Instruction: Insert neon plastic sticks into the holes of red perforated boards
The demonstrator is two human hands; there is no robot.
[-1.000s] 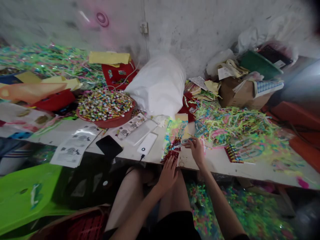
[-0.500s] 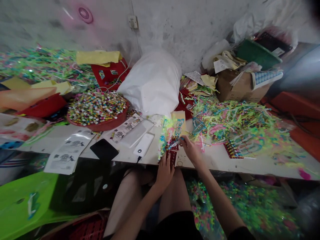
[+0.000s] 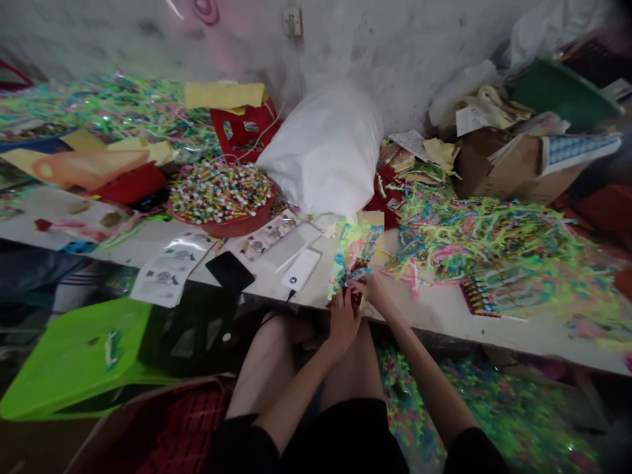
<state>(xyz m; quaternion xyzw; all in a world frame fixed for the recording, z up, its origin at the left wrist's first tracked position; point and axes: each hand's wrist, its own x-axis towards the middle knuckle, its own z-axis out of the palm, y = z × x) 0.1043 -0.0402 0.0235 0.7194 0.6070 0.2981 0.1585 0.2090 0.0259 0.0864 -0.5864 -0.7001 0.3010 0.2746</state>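
Note:
At the table's front edge, a dark red slotted board carries a row of thin plastic pieces in yellow-green, blue and pink. My left hand lies over the board's near end, with its fingers stretched forward on it. From the right, my right hand reaches across the board and pinches a small blue plastic piece between thumb and fingers. Blur hides that piece's exact kind. Further right, a second dark red board holds a similar row of pieces.
A large white sack stands behind the work. To its left sits a red basin heaped with small colourful parts. A white power bank and a black phone lie nearby. Loose plastic strips pile up at right.
The view has turned left, so the scene sits further right. My right hand has come closer to my left hand, over the near part of the board.

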